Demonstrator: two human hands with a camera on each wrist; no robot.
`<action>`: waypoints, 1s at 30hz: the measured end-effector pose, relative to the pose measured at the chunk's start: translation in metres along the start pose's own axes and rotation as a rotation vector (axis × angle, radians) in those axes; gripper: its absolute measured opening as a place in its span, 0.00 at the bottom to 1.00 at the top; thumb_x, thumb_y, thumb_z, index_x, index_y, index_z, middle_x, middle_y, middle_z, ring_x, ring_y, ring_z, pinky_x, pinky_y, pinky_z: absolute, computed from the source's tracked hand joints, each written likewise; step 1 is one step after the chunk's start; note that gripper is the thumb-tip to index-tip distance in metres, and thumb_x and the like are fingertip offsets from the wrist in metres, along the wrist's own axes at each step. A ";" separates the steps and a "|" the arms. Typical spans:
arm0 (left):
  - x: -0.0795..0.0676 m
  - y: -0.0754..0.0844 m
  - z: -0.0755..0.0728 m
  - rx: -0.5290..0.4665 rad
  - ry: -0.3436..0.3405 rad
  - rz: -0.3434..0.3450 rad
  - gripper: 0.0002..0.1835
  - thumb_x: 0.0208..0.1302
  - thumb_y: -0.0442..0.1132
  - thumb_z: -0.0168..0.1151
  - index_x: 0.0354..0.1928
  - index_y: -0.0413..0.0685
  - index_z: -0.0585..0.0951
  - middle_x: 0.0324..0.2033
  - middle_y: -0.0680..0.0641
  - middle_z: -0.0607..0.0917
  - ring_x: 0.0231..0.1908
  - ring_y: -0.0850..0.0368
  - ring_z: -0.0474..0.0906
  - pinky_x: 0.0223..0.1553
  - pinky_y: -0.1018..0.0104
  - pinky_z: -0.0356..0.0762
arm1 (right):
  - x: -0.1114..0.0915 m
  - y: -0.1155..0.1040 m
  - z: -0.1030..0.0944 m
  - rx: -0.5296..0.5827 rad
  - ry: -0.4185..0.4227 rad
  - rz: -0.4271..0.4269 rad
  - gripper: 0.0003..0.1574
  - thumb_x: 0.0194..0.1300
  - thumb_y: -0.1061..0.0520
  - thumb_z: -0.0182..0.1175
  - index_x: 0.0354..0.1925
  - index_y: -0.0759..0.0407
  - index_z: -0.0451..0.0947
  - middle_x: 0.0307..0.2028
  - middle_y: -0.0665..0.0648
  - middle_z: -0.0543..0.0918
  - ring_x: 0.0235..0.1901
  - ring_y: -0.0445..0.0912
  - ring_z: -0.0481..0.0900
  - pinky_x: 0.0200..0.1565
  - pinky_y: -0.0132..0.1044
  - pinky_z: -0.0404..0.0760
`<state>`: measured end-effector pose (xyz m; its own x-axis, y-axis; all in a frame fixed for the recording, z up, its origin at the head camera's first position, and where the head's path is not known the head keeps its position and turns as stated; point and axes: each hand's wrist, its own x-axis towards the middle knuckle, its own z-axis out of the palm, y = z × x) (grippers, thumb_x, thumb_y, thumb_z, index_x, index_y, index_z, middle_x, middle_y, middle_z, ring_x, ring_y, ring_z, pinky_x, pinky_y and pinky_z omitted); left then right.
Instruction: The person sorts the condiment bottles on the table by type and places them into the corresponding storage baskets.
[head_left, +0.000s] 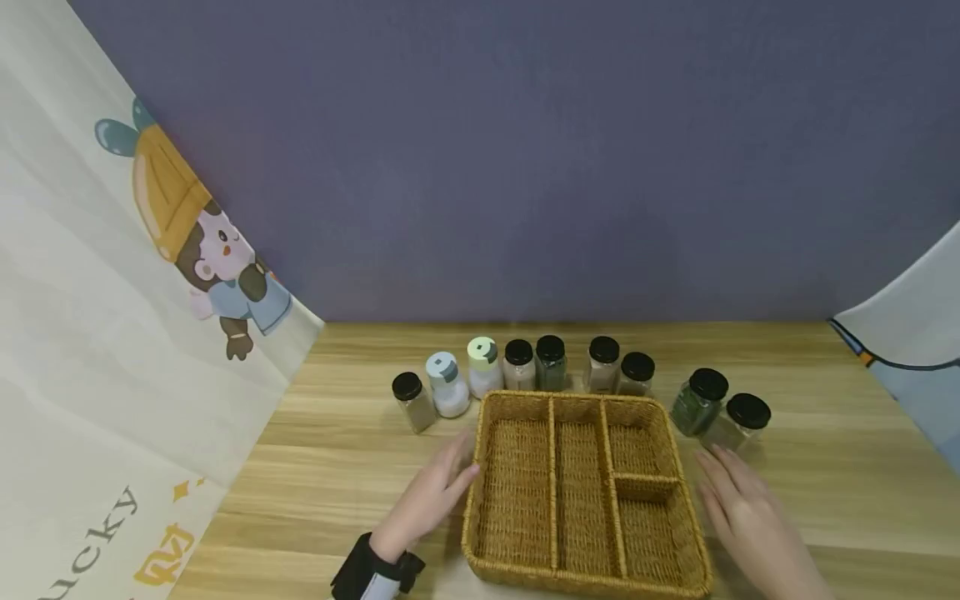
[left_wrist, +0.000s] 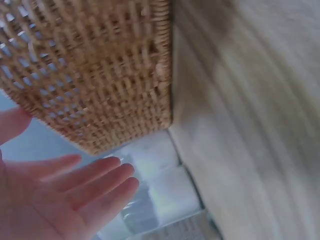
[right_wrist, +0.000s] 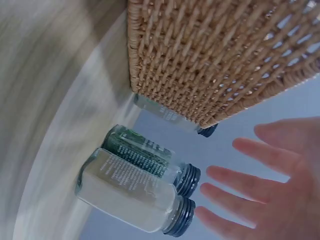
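Note:
A woven wicker basket (head_left: 582, 492) with several compartments, none holding anything, sits on the wooden table. My left hand (head_left: 431, 498) is at its left side, fingers straight; in the left wrist view the thumb tip meets the rim of the basket (left_wrist: 100, 75), though whether it presses cannot be told. On the other side, my right hand (head_left: 750, 517) is spread beside the basket wall. From the right wrist, a gap shows between those fingers and the basket (right_wrist: 215, 55). Closest to them stand a black-capped jar of pale powder (right_wrist: 127, 190) and a jar of green herbs (right_wrist: 142, 152).
Behind the basket stand a white-capped shaker (head_left: 447, 387), a green-capped shaker (head_left: 483, 371) and several black-capped jars, among them one of dark green (head_left: 551, 367). Another jar (head_left: 414, 404) is at the far left. A purple-grey panel (head_left: 525, 167) rises behind the table.

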<state>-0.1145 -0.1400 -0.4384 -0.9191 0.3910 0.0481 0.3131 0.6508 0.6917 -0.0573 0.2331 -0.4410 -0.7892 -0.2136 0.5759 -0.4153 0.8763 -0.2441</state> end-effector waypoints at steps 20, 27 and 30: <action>0.009 -0.022 0.006 -0.611 -0.217 -0.123 0.35 0.66 0.47 0.45 0.67 0.40 0.45 0.61 0.30 0.57 0.58 0.38 0.60 0.55 0.47 0.64 | 0.003 0.012 -0.010 -0.028 0.129 -0.085 0.35 0.68 0.42 0.36 0.42 0.70 0.76 0.38 0.67 0.78 0.35 0.58 0.76 0.36 0.49 0.73; 0.010 -0.025 0.008 -0.770 -0.198 -0.212 0.37 0.63 0.47 0.50 0.68 0.45 0.47 0.63 0.29 0.52 0.58 0.34 0.59 0.45 0.50 0.75 | 0.015 0.021 -0.016 -0.100 0.180 -0.110 0.39 0.69 0.40 0.31 0.36 0.71 0.77 0.34 0.68 0.78 0.31 0.59 0.77 0.31 0.50 0.75; 0.010 -0.024 0.007 -0.783 -0.181 -0.252 0.37 0.62 0.48 0.52 0.68 0.46 0.49 0.62 0.29 0.53 0.57 0.35 0.61 0.44 0.51 0.75 | 0.020 0.028 -0.020 -0.117 0.214 -0.117 0.38 0.68 0.41 0.33 0.35 0.71 0.77 0.33 0.69 0.78 0.29 0.59 0.77 0.29 0.50 0.75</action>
<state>-0.1293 -0.1471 -0.4600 -0.8660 0.4362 -0.2445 -0.2135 0.1195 0.9696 -0.0753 0.2621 -0.4209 -0.6203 -0.2307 0.7497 -0.4331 0.8976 -0.0822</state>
